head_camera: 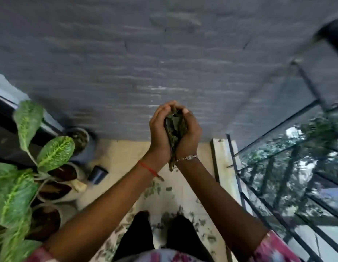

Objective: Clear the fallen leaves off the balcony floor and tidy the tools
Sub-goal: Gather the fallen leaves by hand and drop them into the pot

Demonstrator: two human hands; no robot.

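A home balcony: potted plants (pixel 22 167), tiled floor (pixel 126 157), metal railing (pixel 278 186), grey wall (pixel 145 63).

Sleeves (pixel 276 248) are pink-patterned (red thread (pixel 148 169), silver bracelet (pixel 188 158)).
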